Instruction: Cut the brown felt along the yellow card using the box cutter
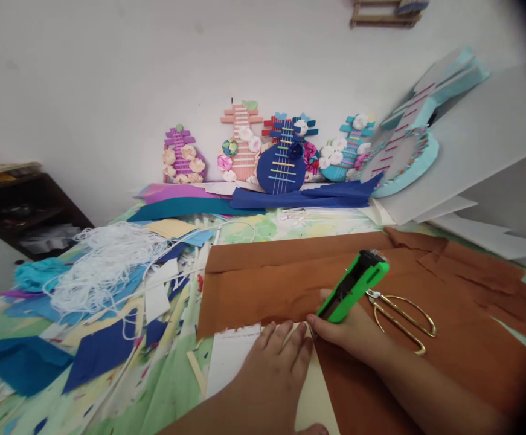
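My right hand (351, 335) is closed round a green utility knife (353, 287), its tip end down at the edge of a cream card strip (316, 386). Spread flat, my left hand (278, 362) presses on the cream strip and the white sheet (233, 350) beside it. Both lie by a large piece of brown paper (263, 284), which reaches across to the right. Just right of the knife, gold-handled scissors (401, 317) rest on the brown paper, their blades mostly hidden behind my right hand and the knife.
A tangle of white cord (109, 266) and blue paper scraps (102, 347) cover the left of the table. Several decorated paper lutes (282, 163) stand along the wall. A large pale-blue lute (407, 145) leans at the right near grey boards (484, 145). A dark shelf (31, 211) stands far left.
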`<state>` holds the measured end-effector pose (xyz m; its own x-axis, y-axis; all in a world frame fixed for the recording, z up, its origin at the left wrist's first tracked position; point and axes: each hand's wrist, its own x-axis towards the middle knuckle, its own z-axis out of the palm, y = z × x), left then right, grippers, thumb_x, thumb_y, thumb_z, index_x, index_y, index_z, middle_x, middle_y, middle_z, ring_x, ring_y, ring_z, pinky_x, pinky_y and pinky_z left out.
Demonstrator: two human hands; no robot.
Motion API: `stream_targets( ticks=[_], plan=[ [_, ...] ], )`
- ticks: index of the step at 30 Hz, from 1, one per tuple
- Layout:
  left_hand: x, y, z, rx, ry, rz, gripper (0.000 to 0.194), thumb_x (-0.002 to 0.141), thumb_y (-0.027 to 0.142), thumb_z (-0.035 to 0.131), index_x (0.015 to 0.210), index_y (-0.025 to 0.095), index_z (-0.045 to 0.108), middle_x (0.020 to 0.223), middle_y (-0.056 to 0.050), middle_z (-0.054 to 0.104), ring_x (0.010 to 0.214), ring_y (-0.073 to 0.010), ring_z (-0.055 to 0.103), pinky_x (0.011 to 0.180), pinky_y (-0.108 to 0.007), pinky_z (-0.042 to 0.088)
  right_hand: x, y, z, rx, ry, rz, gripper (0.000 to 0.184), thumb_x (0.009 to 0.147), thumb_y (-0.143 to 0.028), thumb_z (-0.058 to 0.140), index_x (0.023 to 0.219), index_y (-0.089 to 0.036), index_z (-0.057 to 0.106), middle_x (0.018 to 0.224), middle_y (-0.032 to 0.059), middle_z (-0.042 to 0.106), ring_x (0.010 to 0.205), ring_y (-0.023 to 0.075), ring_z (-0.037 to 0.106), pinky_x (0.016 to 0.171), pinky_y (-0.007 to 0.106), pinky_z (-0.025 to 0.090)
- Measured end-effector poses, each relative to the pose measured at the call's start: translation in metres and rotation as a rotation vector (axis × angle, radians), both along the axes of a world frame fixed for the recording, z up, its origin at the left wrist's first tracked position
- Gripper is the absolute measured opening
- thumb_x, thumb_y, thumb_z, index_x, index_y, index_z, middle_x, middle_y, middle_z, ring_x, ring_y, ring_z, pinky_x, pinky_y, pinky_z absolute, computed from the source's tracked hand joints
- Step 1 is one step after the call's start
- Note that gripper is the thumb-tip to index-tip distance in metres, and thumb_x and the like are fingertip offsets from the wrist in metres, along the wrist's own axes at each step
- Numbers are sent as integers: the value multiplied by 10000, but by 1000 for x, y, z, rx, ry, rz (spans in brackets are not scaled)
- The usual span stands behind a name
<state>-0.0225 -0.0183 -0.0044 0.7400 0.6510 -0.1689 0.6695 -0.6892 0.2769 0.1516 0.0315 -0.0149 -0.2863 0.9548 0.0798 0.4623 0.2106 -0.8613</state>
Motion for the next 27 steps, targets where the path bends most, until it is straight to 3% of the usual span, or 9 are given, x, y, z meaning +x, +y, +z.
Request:
stream_targets(
  ticks=[11, 20, 27],
  plan=[
    [-1, 0, 1, -5, -2, 10, 804, 770, 616, 372, 1331, 59, 225, 1375, -181, 144, 1242, -334, 133, 995, -492, 90, -1, 0, -2, 24, -24, -41, 285, 684, -310, 515, 552, -211, 283, 504, -71, 295, 453, 80, 318, 431, 216, 296],
    [0, -1, 3, -21, -3, 20, 812, 762, 607, 400, 1325, 46, 235, 1364, -197, 157, 1243, -331, 125, 1000, -476, 79, -4, -4, 5, 31, -109, 41, 231, 665, -271, 521, 574, -213, 316, 519, -58, 350, 475, 94, 361, 443, 227, 302],
    [1, -2, 5, -29, 7, 30, 800, 769, 585, 396, 1336, 55, 203, 1379, -169, 103, 1251, -325, 98, 1005, -481, 68, -1, 2, 1, -27, 0, -7, 296, 675, -326, 543, 553, -204, 304, 517, -63, 339, 479, 83, 356, 446, 214, 311]
  ],
)
